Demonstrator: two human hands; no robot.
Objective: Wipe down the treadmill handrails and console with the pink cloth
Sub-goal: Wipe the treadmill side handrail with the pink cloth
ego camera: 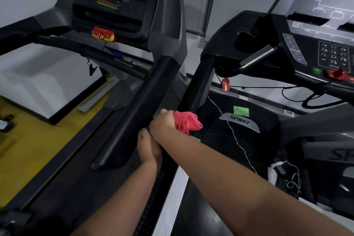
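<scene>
One handrail point(198, 84) slants away up-right; right hand point(162, 122) clutches pink cloth point(186, 122) on it, left hand point(147, 147) grips it below.

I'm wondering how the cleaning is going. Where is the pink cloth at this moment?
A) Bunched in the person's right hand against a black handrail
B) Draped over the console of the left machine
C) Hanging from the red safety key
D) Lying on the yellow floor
A: the pink cloth is bunched in the right hand against the black handrail, while the left hand holds the same rail just below.
</scene>
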